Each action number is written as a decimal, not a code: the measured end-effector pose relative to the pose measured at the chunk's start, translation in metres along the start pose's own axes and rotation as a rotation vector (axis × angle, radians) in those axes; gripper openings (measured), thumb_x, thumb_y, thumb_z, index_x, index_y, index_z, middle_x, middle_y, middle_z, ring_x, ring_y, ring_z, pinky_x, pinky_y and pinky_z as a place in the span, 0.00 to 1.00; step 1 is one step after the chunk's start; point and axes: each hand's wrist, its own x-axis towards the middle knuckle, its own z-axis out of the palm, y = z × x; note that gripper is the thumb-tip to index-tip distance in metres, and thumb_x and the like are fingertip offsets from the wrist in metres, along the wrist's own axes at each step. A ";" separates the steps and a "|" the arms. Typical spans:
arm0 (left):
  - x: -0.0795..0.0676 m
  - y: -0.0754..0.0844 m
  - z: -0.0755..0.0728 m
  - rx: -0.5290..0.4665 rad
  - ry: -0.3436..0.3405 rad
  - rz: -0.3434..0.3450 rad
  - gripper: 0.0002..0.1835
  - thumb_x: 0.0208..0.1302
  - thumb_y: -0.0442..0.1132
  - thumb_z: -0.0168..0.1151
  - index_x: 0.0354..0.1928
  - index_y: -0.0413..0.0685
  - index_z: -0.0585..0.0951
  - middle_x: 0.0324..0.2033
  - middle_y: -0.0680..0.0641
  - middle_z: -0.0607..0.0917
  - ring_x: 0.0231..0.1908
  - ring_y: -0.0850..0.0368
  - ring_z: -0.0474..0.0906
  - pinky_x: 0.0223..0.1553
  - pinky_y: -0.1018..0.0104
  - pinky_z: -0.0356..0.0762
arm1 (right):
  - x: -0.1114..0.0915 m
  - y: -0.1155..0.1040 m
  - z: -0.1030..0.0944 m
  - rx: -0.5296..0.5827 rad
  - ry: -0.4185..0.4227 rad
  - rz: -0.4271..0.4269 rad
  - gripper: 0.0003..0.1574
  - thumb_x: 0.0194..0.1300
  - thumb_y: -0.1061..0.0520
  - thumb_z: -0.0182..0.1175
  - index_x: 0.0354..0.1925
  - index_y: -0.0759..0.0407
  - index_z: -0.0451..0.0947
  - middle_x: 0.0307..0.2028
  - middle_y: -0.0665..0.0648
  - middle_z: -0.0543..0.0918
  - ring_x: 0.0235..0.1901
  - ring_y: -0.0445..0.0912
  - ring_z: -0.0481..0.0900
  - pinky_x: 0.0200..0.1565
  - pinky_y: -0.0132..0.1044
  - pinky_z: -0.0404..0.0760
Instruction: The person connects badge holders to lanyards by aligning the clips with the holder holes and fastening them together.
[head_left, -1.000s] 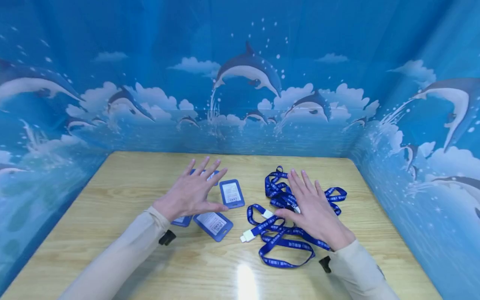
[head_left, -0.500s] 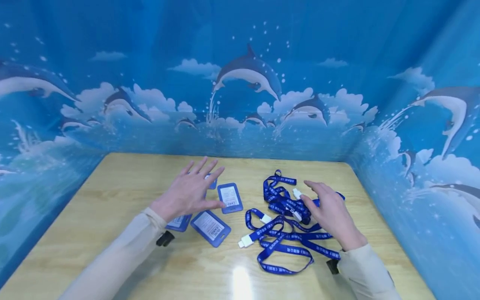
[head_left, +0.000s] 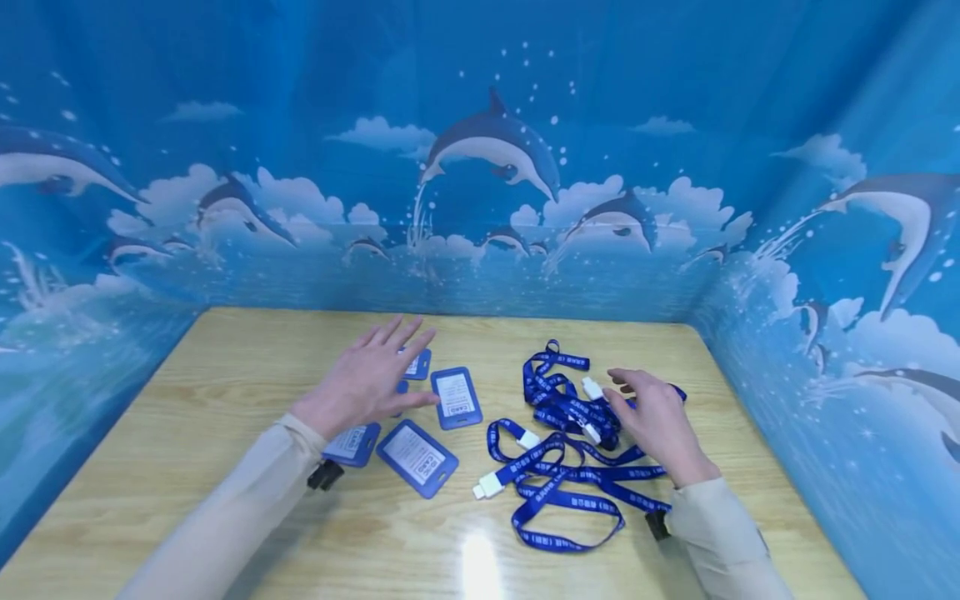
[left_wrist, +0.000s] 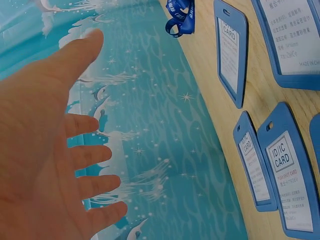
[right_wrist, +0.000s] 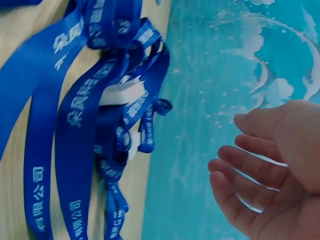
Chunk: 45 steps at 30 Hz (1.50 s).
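Observation:
My left hand hovers with spread, straight fingers above several blue ID card holders, touching none in the left wrist view. One card holder lies to the right of its thumb, and another card holder lies nearer to me. Part of the group is hidden beneath the hand. Over the right side of a tangle of blue lanyards, my right hand hangs with loosely bent fingers. Nothing is in its grasp, and the right wrist view shows a gap between fingers and lanyards. White plastic buckles sit on the straps.
A light wooden table carries everything. Blue curtains printed with dolphins rise along its back and both sides. Light glares off the tabletop near the front. Each wrist carries a small black clip.
My right hand has turned, bent its fingers and shifted right, uncovering more of the lanyards. My left hand has drifted slightly left, still spread. Card holders and lanyards lie in the same arrangement.

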 end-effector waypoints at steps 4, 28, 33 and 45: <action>0.000 0.000 0.001 0.002 0.005 -0.002 0.51 0.64 0.72 0.57 0.80 0.52 0.55 0.80 0.41 0.50 0.78 0.36 0.50 0.76 0.37 0.51 | 0.008 0.010 0.008 -0.012 -0.001 0.017 0.20 0.69 0.59 0.63 0.55 0.70 0.80 0.47 0.70 0.86 0.41 0.60 0.87 0.41 0.55 0.88; -0.015 0.001 0.004 -0.028 -0.046 0.013 0.57 0.62 0.61 0.67 0.81 0.47 0.46 0.76 0.39 0.61 0.74 0.40 0.61 0.75 0.37 0.58 | 0.034 0.044 0.061 -0.009 -0.105 0.252 0.22 0.68 0.55 0.64 0.51 0.72 0.82 0.39 0.65 0.86 0.33 0.51 0.81 0.38 0.48 0.83; -0.014 -0.004 0.004 -0.043 -0.044 -0.012 0.55 0.64 0.58 0.67 0.81 0.46 0.45 0.75 0.38 0.63 0.73 0.39 0.63 0.74 0.37 0.58 | 0.043 0.028 0.041 0.003 0.007 0.180 0.20 0.72 0.57 0.61 0.54 0.72 0.81 0.41 0.68 0.83 0.37 0.55 0.78 0.38 0.49 0.80; -0.002 -0.018 0.021 -0.022 -0.149 -0.104 0.46 0.69 0.62 0.59 0.78 0.44 0.57 0.73 0.36 0.67 0.71 0.36 0.65 0.72 0.34 0.62 | 0.067 -0.018 0.023 0.022 -0.027 0.053 0.23 0.73 0.59 0.60 0.61 0.69 0.76 0.51 0.66 0.79 0.46 0.56 0.81 0.44 0.47 0.86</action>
